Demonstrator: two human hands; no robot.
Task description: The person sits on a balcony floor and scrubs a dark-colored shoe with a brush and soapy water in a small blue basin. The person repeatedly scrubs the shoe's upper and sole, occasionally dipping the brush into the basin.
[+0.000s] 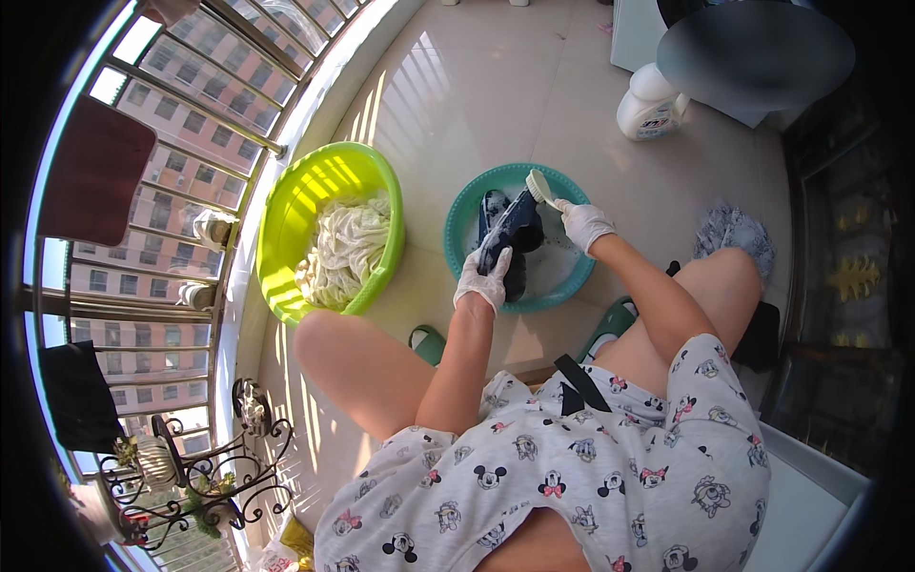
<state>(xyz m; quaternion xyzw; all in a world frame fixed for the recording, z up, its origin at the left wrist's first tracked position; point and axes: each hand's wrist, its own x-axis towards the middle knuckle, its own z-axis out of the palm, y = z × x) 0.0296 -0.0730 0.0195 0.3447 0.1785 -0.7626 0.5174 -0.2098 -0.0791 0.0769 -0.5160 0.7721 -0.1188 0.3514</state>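
Note:
My left hand [484, 280], in a thin white glove, grips one end of a dark blue shoe [509, 223] with a pale sole edge, tilted over a teal plastic basin [449, 247]. My right hand [586, 225], gloved alike, is closed on the handle of a white scrub brush [540, 187]. The bristles touch or nearly touch the shoe's far end, where suds show. Foamy water [561, 254] fills the basin around further dark footwear [492, 207], partly hidden behind the held shoe.
To the left stands a lime green tub [392, 214] holding wet white cloth [350, 239]. A white detergent bottle [647, 114] is on the tiled floor at the upper right. A grey-blue fluffy cloth [735, 232] lies right of the basin. Metal railings [193, 93] run along the left.

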